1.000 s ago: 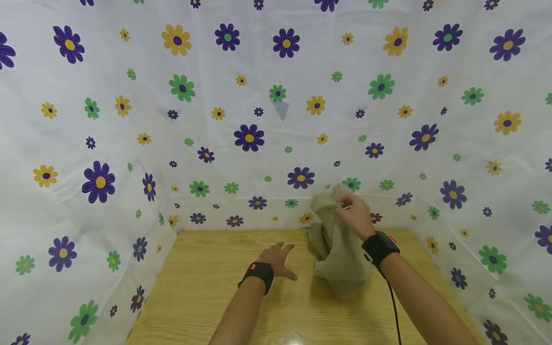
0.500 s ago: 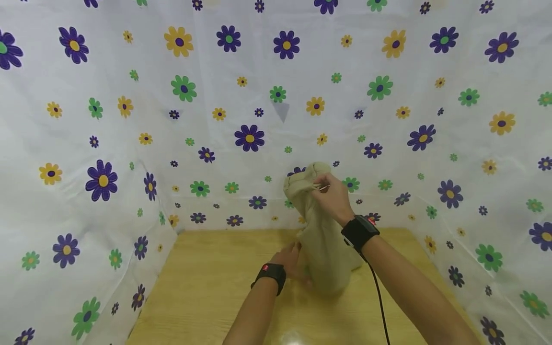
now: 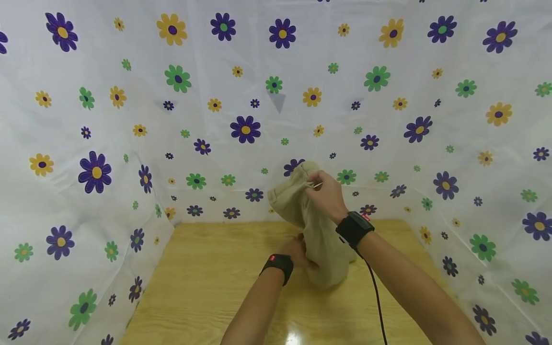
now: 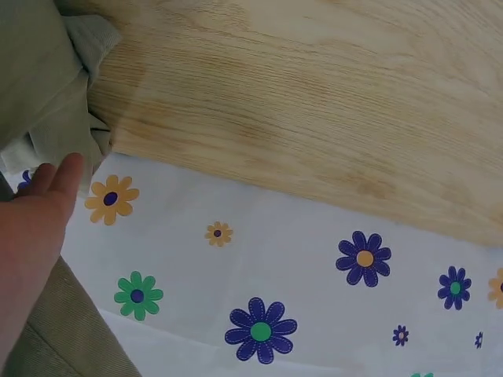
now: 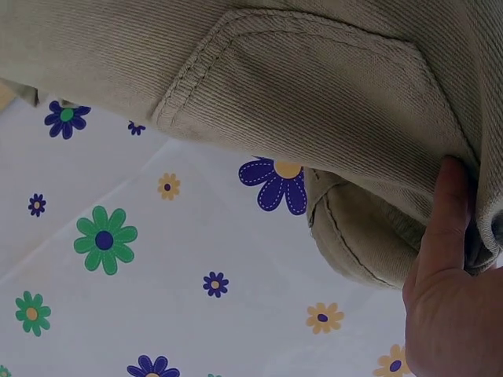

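Observation:
A khaki garment [image 3: 325, 249] of thick twill hangs in folds over the table, its lower end close to the wood. My right hand [image 3: 325, 194] pinches it near the top, where a small pale strip shows at the fingertips. In the right wrist view, a stitched pocket [image 5: 330, 94] shows on the cloth, and the right index finger [image 5: 449, 208] presses in by a fold. Low on the garment's left side, my left hand [image 3: 295, 251] reaches against the cloth, partly hidden by it. The left wrist view shows two of its fingers [image 4: 67, 177] extended, overlapping the cloth.
The pale wooden table [image 3: 207, 287] is enclosed behind and at both sides by a white flowered sheet [image 3: 207, 163]. Both wrists wear black straps; a black cable [image 3: 377, 297] trails from the right wristband [image 3: 355, 231].
My right hand has lifted the garment and carried it left, so its top now flops leftward. My left hand has moved right, from apart to the garment's lower side.

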The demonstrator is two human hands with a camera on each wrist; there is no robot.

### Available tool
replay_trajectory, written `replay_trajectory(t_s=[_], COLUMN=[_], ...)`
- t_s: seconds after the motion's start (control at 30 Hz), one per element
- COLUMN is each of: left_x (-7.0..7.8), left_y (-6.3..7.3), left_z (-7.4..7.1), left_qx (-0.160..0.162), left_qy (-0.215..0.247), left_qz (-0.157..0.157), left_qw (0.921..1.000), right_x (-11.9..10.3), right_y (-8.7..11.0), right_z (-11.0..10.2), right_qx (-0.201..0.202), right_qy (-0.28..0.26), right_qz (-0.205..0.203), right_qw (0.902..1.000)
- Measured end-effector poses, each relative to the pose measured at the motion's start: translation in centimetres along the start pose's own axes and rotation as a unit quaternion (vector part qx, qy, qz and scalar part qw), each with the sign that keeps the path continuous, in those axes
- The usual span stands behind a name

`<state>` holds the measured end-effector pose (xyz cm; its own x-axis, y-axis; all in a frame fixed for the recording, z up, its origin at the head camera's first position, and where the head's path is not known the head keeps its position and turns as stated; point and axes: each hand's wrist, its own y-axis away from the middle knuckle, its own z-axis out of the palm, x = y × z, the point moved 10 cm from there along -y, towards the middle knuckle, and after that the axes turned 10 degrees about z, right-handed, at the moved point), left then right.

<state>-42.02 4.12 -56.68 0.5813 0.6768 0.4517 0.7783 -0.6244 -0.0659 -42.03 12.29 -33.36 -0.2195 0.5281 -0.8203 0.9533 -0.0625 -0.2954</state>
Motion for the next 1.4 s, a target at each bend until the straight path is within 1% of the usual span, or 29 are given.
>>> replay_trajectory(t_s=[0.07, 0.1, 0.17, 0.23, 0.27, 0.33, 0.37, 0.43, 0.5, 0.53, 0.57, 0.63, 0.7, 0.77, 0.87, 0.93, 1.0, 1.13, 1.2, 1.3, 1.37, 1.4], left_x=[-0.6, -1.2, -2.9, -5.1, -6.1, -8.2, -9.0, -10.3, -10.9, -11.2, -11.3, -11.5, -12.0, -12.5, -13.3, -13.3, -13.2, -12.9, -13.1, -13.3, -13.8, -14.1], left_y=[0.1, 0.2, 0.8, 2.1, 2.8, 4.6, 5.4, 6.8, 7.9, 8.3, 8.6, 9.3, 9.7, 9.9, 9.9, 10.0, 10.4, 11.4, 12.0, 12.7, 12.8, 12.9], left_z=[-0.9, -1.7, -3.9, -7.0, -8.8, -12.6, -14.4, -17.7, -20.3, -21.2, -22.0, -23.0, -23.2, -22.7, -21.2, -20.0, -18.8, -16.3, -15.7, -15.6, -15.6, -15.5], left_qx=[0.016, 0.028, 0.065, 0.116, 0.146, 0.206, 0.230, 0.267, 0.278, 0.276, 0.272, 0.260, 0.239, 0.207, 0.154, 0.125, 0.099, 0.046, 0.036, 0.030, 0.026, 0.017], left_qy=[0.025, 0.025, 0.019, 0.015, 0.021, 0.035, 0.038, 0.027, 0.020, 0.012, 0.013, 0.022, 0.041, 0.052, 0.045, 0.051, 0.074, 0.141, 0.141, 0.120, 0.080, 0.064], left_qz=[0.015, 0.022, 0.028, 0.015, 0.006, -0.011, -0.017, -0.026, -0.032, -0.039, -0.043, -0.048, -0.053, -0.055, -0.048, -0.038, -0.029, -0.046, -0.063, -0.070, -0.067, -0.065], left_qw=[0.9994, 0.9990, 0.9973, 0.9930, 0.9890, 0.9780, 0.9723, 0.9631, 0.9598, 0.9602, 0.9613, 0.9641, 0.9687, 0.9754, 0.9859, 0.9902, 0.9919, 0.9878, 0.9873, 0.9898, 0.9942, 0.9956], right_x=[-0.4, -0.7, -0.9, -0.8, -0.7, -0.3, 0.0, 0.4, 0.9, 1.2, 1.6, 2.4, 3.3, 4.0, 4.6, 4.8, 5.1, 5.9, 6.5, 7.4, 8.0, 8.3], right_y=[-0.1, -0.2, -0.3, -0.5, -0.6, -0.8, -0.9, -1.0, -1.2, -1.3, -1.4, -1.5, -1.6, -1.6, -1.3, -1.2, -1.1, -0.8, -0.6, -0.1, 0.1, 0.3], right_z=[-0.4, -0.9, -2.0, -3.3, -4.0, -5.2, -5.5, -5.9, -5.9, -5.9, -5.8, -5.7, -5.7, -5.7, -5.6, -5.5, -5.4, -6.0, -6.6, -7.4, -7.6, -7.6], right_qx=[0.007, 0.015, 0.033, 0.058, 0.070, 0.087, 0.093, 0.099, 0.103, 0.107, 0.110, 0.112, 0.118, 0.117, 0.117, 0.112, 0.108, 0.116, 0.127, 0.139, 0.142, 0.140], right_qy=[-0.008, -0.016, -0.035, -0.054, -0.064, -0.080, -0.083, -0.084, -0.080, -0.074, -0.071, -0.073, -0.075, -0.084, -0.095, -0.099, -0.098, -0.087, -0.085, -0.078, -0.075, -0.076], right_qz=[-0.007, -0.012, -0.017, -0.021, -0.021, -0.020, -0.019, -0.016, -0.007, -0.001, 0.009, 0.030, 0.053, 0.070, 0.079, 0.079, 0.079, 0.086, 0.093, 0.102, 0.107, 0.108], right_qw=[0.9999, 0.9997, 0.9987, 0.9966, 0.9953, 0.9928, 0.9921, 0.9914, 0.9915, 0.9915, 0.9914, 0.9906, 0.9888, 0.9871, 0.9855, 0.9856, 0.9862, 0.9857, 0.9840, 0.9818, 0.9811, 0.9813])
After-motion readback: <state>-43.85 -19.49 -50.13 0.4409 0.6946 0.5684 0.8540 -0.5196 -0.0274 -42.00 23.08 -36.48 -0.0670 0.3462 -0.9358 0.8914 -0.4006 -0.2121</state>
